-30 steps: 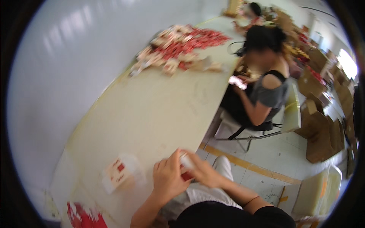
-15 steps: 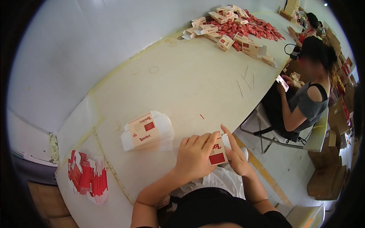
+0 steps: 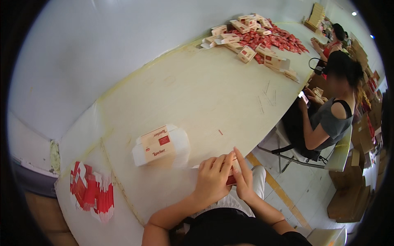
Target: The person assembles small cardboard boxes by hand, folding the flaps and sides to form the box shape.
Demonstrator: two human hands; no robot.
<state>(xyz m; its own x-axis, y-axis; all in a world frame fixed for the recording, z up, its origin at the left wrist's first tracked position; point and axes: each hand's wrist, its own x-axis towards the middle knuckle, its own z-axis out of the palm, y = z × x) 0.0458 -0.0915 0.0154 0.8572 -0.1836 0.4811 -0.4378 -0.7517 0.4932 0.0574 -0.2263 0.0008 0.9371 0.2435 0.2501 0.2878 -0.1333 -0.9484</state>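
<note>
Hands point(image 3: 212, 177) closer together now, less of the cream-and-red carton point(image 3: 231, 180) visible

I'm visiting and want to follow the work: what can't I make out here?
All in the head view:
Much of the small box: hidden by the left hand and right hand.
How many flat cartons are stacked: blurred edges.
What the co-worker's phone shows: too small and bright.
The chair at lower right: cut off by the lower edge.

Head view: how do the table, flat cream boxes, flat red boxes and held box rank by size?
Table
Flat cream boxes and flat red boxes: too alike to rank
Held box, partly hidden
</note>
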